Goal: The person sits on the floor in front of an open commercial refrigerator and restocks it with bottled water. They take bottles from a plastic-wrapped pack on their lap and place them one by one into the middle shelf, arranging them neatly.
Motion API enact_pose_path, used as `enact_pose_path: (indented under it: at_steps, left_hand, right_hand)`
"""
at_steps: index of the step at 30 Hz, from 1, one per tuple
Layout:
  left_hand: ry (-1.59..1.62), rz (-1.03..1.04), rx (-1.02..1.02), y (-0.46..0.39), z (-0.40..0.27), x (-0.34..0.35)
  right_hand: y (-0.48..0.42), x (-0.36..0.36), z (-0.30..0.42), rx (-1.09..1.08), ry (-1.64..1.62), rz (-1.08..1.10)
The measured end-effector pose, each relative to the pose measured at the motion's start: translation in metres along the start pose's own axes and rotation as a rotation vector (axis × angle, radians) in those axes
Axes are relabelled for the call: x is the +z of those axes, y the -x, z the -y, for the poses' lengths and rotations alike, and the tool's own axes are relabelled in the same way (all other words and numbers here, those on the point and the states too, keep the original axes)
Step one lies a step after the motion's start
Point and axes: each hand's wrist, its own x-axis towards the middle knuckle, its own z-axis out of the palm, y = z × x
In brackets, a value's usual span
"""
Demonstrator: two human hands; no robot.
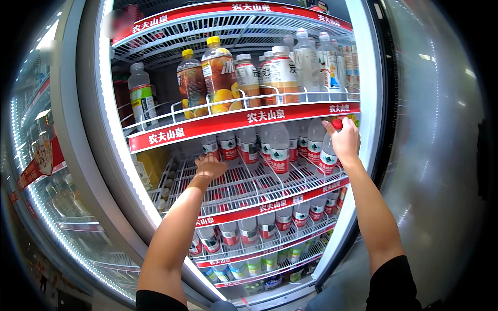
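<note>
By its red cap, a clear water bottle (328, 159) with a red and white label is held in my right hand (344, 137). That bottle stands at the right end of the middle wire shelf (249, 194), close to the fridge's side. My left hand (210, 166) reaches over the left part of the same shelf, fingers spread at the lower front of another water bottle (210, 146). Whether the fingertips touch it is hard to see. Several matching bottles, such as one water bottle (279, 149) near the front, stand between my hands.
Above, a shelf with a red front strip (218, 125) and wire guard holds tea bottles (220, 74) and milky drinks (284, 74). Lower shelves carry more water bottles (267, 226). A yellow box (153, 165) is at the left. The glass door (420, 116) stands open at right.
</note>
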Motion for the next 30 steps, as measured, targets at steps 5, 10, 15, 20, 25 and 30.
enact_pose_path:
  at_steps: [5, 10, 15, 20, 25, 30]
  left_hand:
    - [0.140, -0.306, -0.124, -0.058, 0.006, -0.010]
    - [0.159, -0.566, 0.348, -0.120, 0.030, -0.016]
    - [0.457, -0.409, 0.181, -0.127, 0.034, 0.013]
    - [0.501, -0.465, 0.210, -0.081, 0.013, -0.003]
    - [0.088, -0.346, 0.322, -0.008, -0.012, -0.032]
    - [0.075, -0.593, 0.665, 0.057, -0.023, -0.030]
  right_hand:
    - [0.006, 0.038, -0.006, 0.003, 0.030, 0.040]
    - [0.023, 0.040, -0.009, -0.058, -0.138, -0.176]
    - [0.054, 0.010, 0.010, -0.062, -0.314, -0.370]
    - [0.080, -0.004, 0.026, -0.173, -0.457, -0.321]
    - [0.106, 0.006, 0.067, -0.156, -0.700, -0.088]
    - [0.122, -0.012, 0.107, -0.104, -0.731, 0.221]
